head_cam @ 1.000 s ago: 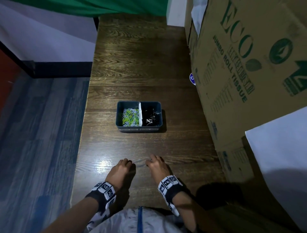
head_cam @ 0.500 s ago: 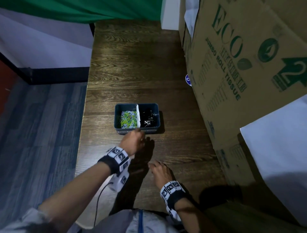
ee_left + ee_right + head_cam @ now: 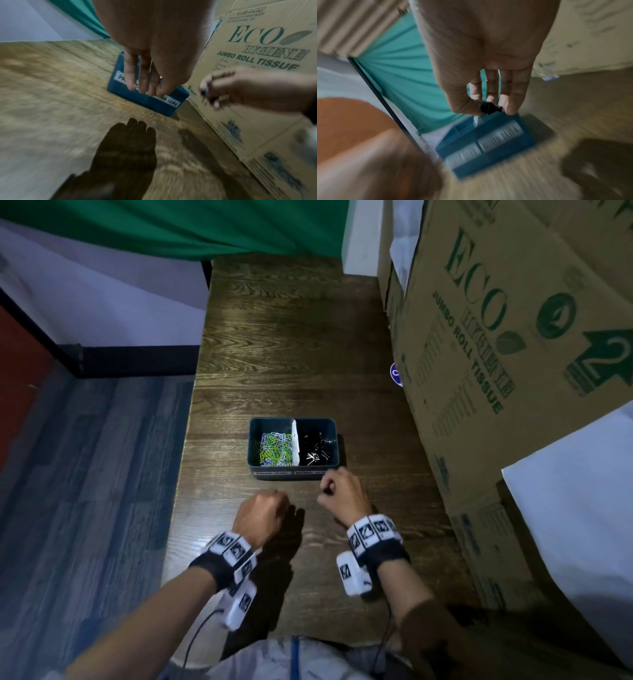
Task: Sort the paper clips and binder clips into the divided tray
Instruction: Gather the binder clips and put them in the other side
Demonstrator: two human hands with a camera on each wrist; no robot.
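In the middle of the head view I see the blue plastic divided tray (image 3: 295, 469) sitting on the dark wood-grain table (image 3: 291, 344). A white divider (image 3: 294, 441) splits it: the left compartment holds a heap of green, white and blue paper clips (image 3: 274, 448), the right one a heap of black binder clips with silver handles (image 3: 317, 448). Two white labels run along its near wall.

My right hand (image 3: 342, 491) hovers just below the tray's lower right corner, apart from it. In the right wrist view its thumb and fingers pinch a small black binder clip (image 3: 489, 108), held narrowly at the fingertips (image 3: 511, 108), with the tray blurred just beyond.

My left hand (image 3: 262, 513) sits lower and left of centre in the head view, above the table, near the tray but not touching it. In the left wrist view its fingers (image 3: 142, 77) hang down close together, relaxed and fairly straight, with nothing between them that I can make out; its shadow falls on the wood below.

Filling the right side of the head view is a large brown cardboard box printed "ECO" in green (image 3: 513, 337), standing on the table well right of the tray.
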